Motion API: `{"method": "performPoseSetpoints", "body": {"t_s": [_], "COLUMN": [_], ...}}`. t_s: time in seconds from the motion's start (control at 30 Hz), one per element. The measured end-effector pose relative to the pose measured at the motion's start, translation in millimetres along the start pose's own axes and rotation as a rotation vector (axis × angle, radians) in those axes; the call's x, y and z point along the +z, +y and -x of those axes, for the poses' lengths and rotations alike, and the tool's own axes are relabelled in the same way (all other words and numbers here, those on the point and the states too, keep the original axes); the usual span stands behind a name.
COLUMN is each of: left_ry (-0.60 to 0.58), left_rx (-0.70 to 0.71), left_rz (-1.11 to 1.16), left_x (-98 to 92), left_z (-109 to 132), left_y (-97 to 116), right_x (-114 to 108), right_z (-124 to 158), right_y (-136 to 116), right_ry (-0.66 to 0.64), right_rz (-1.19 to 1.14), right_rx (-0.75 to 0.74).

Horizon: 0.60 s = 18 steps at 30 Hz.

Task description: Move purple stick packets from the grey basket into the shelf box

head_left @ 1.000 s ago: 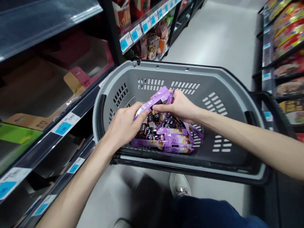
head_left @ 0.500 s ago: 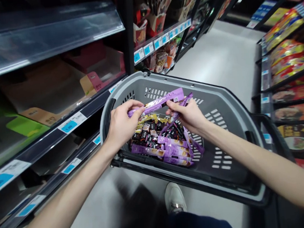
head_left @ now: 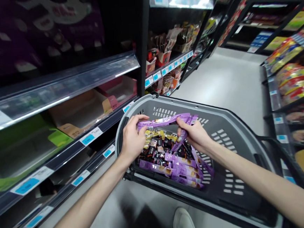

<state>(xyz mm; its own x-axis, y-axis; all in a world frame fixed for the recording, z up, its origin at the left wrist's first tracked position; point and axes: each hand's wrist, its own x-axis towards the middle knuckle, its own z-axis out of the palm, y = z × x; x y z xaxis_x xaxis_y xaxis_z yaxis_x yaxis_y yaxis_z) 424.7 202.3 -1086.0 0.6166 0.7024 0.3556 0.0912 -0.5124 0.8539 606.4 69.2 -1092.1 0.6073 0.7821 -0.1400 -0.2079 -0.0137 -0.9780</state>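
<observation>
Both my hands hold one long purple snack packet [head_left: 165,120] level above a grey shopping basket [head_left: 228,122]. My left hand [head_left: 133,140] grips its left end with curled fingers. My right hand [head_left: 194,133] pinches its right end, and another purple packet [head_left: 179,143] hangs down under that hand. In the basket lie several more purple packets [head_left: 182,166] and a heap of small dark wrapped sweets [head_left: 158,147].
Store shelves [head_left: 62,114] with blue price tags [head_left: 90,136] run along the left, one holding open cardboard trays. More stocked shelves [head_left: 293,78] stand on the right. A grey aisle floor [head_left: 230,79] stretches ahead. My white shoe [head_left: 184,222] shows below the basket.
Both hands lifted the purple packet out of the pile and brought it level above the basket. The camera tilted up, showing more of the shelves and aisle.
</observation>
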Motion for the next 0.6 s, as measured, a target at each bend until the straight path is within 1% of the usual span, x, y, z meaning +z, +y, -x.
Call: {"method": "performPoseSetpoints", "body": {"t_s": [0.13, 0.27, 0.33, 0.47, 0.53, 0.6], "left_ry": [-0.008, -0.039, -0.033, 0.005, -0.005, -0.040], "left_rx": [-0.006, 0.019, 0.030, -0.007, -0.032, -0.059], "left_rz": [-0.017, -0.038, -0.033, 0.036, 0.060, 0.049], "left_x": [0.6, 0.9, 0.7, 0.0, -0.9, -2.3], "left_z": [2.0, 3.7, 3.6, 2.2, 1.3, 0.4], "left_y": [0.9, 0.9, 0.8, 1.5, 2.5, 4.2], "right_x": [0.2, -2.5, -4.1, -4.9, -3.4, -1.5], "right_z": [0.8, -1.7, -3.0, -2.2, -0.9, -0.3], "right_y": [1.7, 4.3, 5.0, 3.2, 1.3, -0.3], "right_ry": [0.017, 0.046, 0.035, -0.037, -0.064, -0.070], "right_rz": [-0.001, -0.032, -0.043, -0.026, -0.018, -0.033], "right_rx": [-0.009, 0.050, 0.065, 0.024, -0.012, -0.044]}}
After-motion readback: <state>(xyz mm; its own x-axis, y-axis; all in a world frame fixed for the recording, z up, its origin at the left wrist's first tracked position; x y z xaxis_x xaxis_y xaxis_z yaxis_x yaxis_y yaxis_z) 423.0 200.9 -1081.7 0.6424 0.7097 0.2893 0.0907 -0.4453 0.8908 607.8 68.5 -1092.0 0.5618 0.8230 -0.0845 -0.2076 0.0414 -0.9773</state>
